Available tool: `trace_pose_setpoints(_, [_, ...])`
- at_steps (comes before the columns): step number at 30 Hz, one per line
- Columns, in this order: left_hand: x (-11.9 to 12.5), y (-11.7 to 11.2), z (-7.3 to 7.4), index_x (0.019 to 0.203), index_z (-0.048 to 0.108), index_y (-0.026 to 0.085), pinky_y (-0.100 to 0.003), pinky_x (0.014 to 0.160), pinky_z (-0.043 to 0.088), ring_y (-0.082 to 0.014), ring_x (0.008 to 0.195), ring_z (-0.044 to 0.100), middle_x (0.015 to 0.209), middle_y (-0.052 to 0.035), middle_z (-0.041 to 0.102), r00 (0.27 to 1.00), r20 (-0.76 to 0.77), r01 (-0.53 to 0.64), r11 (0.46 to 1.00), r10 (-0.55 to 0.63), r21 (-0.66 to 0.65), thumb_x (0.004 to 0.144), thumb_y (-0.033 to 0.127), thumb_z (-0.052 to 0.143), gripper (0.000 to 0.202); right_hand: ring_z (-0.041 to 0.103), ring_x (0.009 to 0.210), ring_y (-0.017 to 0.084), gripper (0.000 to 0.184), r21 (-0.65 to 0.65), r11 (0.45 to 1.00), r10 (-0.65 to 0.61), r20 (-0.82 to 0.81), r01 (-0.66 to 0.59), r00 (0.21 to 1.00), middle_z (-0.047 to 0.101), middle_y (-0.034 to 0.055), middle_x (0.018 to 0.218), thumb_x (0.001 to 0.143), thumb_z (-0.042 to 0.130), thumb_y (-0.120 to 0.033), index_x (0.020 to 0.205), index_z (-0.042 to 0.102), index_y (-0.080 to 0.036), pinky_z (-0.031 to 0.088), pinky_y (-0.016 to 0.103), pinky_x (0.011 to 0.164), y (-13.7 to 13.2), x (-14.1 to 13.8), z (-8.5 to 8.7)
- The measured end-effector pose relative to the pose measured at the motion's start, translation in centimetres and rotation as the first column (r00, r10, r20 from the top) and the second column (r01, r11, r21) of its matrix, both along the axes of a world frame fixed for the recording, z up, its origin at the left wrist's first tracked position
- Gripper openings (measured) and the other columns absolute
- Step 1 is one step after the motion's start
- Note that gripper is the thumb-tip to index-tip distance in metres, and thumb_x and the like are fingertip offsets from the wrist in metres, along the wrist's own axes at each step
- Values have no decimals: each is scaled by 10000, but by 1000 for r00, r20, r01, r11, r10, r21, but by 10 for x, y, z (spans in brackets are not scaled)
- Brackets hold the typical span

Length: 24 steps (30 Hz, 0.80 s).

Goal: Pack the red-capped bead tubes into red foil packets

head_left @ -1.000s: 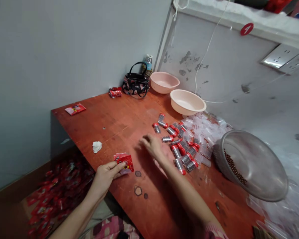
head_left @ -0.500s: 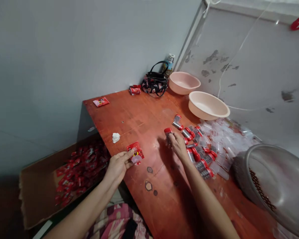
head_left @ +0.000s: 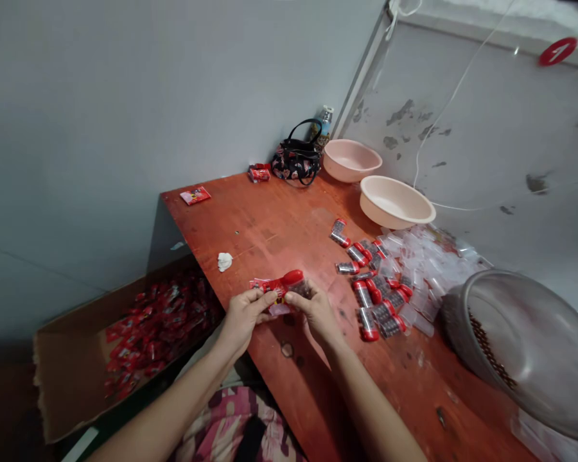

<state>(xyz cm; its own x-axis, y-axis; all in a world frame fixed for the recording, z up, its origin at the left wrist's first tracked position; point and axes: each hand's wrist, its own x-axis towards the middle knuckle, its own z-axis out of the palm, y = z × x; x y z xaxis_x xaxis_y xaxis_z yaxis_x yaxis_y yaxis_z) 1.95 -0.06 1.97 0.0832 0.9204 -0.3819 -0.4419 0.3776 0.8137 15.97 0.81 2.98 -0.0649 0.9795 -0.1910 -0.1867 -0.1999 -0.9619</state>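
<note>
My left hand point(head_left: 245, 313) pinches a red printed packet point(head_left: 280, 308) above the near edge of the table. Close against it, my right hand point(head_left: 320, 316) grips a small clear jar with a red cap point(head_left: 293, 277); the cap points up and to the left. Dark contents show through the jar's wall, partly covered by my fingers. Jar and packet overlap in view, and I cannot tell whether the jar is inside the packet or in front of it. To the right lie several filled red-capped jars point(head_left: 363, 294) in a loose pile.
Clear empty containers point(head_left: 421, 256) are heaped beside a large grey basin point(head_left: 462, 289) with brown beads point(head_left: 491, 353). Two pale basins point(head_left: 351, 168), a black handbag point(head_left: 296, 160) and red packets point(head_left: 195, 195) stand along the back. A cardboard box point(head_left: 67, 366) of red packets sits below left.
My right hand has brought the jar leftward from beside the pile to the packet. The packet has moved slightly right, and both hands are now together.
</note>
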Motion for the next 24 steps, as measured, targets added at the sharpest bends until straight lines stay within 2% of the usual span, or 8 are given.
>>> trace_pose_setpoints(4, [-8,-3,0,745,650,123,-266,589,528,-139,639,612,739,-51,657,988,84,134,991,-133,-5,653,304,666,204,537,603,124,281,-19,999,49,-30,-50,998,588,-12,721,625,693,-250,851,547,-167,428,243,565,6,-9,-7])
trace_pose_setpoints(8, [-13,0,-6,689,656,100,-266,619,526,-142,641,616,707,-67,661,986,84,145,989,-143,-23,663,305,659,207,516,569,102,253,-1,999,32,-26,-32,999,568,-28,696,641,690,-252,828,537,-175,405,216,530,6,-15,-15])
trace_pose_setpoints(11, [-13,3,-9,682,665,90,-260,621,521,-143,624,616,662,-65,663,996,52,79,996,-77,-30,647,296,674,209,463,487,79,198,12,1000,-18,17,18,1000,517,-53,622,705,639,-308,810,521,-189,363,190,456,0,-14,-16])
trace_pose_setpoints(14, [-15,6,-10,650,661,89,-252,590,517,-139,585,612,625,-62,663,997,70,-25,997,30,-67,619,282,696,198,476,476,84,180,3,999,-54,50,54,997,526,-41,635,797,520,-381,817,491,-205,362,193,433,-14,-12,-14])
trace_pose_setpoints(18, [-18,10,-11,605,637,94,-225,540,509,-127,551,604,593,-48,656,982,136,-112,985,129,-130,593,245,716,171,451,420,81,200,-28,999,-28,109,31,994,548,-28,638,849,418,-409,817,457,-215,346,197,395,-41,-15,-13])
trace_pose_setpoints(24, [-20,12,-13,649,618,102,-210,538,513,-113,543,604,599,-30,646,947,230,-180,963,225,-201,632,204,694,129,487,524,120,156,47,999,-32,296,19,955,549,-8,676,856,414,-367,823,460,-222,384,234,491,-67,-27,-16])
